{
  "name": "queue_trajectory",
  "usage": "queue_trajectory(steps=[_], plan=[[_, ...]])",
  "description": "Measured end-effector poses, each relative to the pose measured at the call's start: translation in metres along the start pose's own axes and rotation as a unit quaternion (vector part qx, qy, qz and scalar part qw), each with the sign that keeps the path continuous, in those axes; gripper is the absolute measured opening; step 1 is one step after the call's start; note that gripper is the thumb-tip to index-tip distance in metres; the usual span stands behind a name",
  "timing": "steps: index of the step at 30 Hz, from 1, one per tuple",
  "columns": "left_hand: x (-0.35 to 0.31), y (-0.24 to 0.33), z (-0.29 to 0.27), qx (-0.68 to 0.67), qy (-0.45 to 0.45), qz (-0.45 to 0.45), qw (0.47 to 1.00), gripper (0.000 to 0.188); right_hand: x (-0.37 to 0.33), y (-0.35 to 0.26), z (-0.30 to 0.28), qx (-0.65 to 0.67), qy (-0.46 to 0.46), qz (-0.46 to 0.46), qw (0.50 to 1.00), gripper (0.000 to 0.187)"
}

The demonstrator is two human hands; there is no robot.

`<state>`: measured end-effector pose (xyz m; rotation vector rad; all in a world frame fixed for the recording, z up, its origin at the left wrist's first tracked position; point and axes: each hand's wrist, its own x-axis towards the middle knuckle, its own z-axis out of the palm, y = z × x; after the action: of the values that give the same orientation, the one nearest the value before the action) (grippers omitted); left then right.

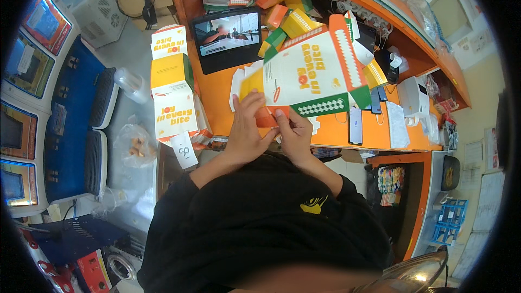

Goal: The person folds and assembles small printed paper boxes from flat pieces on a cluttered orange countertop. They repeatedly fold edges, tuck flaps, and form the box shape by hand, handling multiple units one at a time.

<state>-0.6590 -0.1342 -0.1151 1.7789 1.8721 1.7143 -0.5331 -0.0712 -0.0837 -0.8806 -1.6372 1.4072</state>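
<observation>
Carton (309, 70), white with yellow, green and orange sides, held partly opened out above the worktop (331, 139), centre of frame. Two bare hands on it. Left hand (245, 129) comes in from lower left, fingers closed on the yellow flap (251, 83) at the near left corner. Right hand (296, 137) is just beside it, clamped on the orange flap (266, 118), thumb pressed flat on top; its other fingers are mostly behind the card, so I can't tell their exact grip.

Key relation: most of the carton reaches up and to the right of both hands. Long axis slants from the yellow end, lower left, toward the orange strip (351, 59) with a white zigzag, upper right. Right hand is nearer the main panel and the green checkered strip (321, 106); left hand has only the near corner. Far end hangs free, no hand on it. Orange flap sits between the two hands, both thumbs close to it.

Around: stack of printed cartons (172, 114) left of centre, small white card (184, 150) at its foot; tablet (228, 38) propped upper centre; jumbled small boxes (297, 23) behind the carton; phone (355, 126) flat on the worktop, right of the hands.
</observation>
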Motion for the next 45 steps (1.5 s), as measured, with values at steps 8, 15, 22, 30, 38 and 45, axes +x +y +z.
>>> queue_trajectory(steps=[8,15,22,30,38,45], plan=[[0.000,-0.010,-0.007,-0.212,0.102,0.017,0.972,0.021,0.005,0.009,-0.003,0.079,0.001,-0.082,0.993,0.022],[0.001,-0.002,-0.007,-0.207,0.112,-0.040,0.971,0.011,0.007,0.014,-0.002,-0.232,-0.092,-0.139,0.959,0.031],[0.002,0.002,-0.014,-0.246,0.096,-0.021,0.964,0.003,0.008,0.012,-0.005,-0.149,-0.073,-0.118,0.979,0.031],[0.003,0.004,-0.019,-0.283,0.084,-0.032,0.955,0.007,0.014,0.014,-0.006,-0.134,-0.067,-0.104,0.983,0.030],[0.002,0.006,-0.018,-0.295,0.025,-0.008,0.955,0.024,0.007,0.012,-0.010,-0.160,-0.080,-0.081,0.981,0.030],[-0.003,0.005,-0.013,-0.280,-0.074,-0.172,0.942,0.049,-0.002,0.008,0.002,0.080,-0.163,-0.032,0.983,0.022]])
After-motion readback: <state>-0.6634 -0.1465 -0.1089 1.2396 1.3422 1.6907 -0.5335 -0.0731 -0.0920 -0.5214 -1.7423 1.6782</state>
